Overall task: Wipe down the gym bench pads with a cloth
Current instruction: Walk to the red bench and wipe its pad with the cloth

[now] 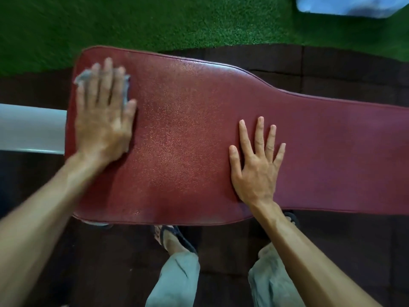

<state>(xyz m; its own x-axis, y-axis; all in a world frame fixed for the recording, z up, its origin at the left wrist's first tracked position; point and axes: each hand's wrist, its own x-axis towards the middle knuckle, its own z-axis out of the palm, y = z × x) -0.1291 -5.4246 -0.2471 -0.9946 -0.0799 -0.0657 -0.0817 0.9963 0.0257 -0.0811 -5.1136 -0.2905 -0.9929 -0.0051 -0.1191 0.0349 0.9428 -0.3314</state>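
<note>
A dark red leather bench pad (181,134) stretches across the view, wide at the left and narrower toward the right. My left hand (103,116) lies flat on the pad's left end, pressing a grey cloth (83,77) that shows only around the fingers. My right hand (256,162) rests flat on the pad near its front edge, fingers spread, holding nothing. The left hand and cloth look blurred.
A white metal frame bar (31,129) sticks out from under the pad's left end. Dark rubber floor tiles (332,69) surround the bench, with green turf (155,23) beyond. A pale object (345,5) sits at the top right. My sandalled feet (170,238) stand below the pad's front edge.
</note>
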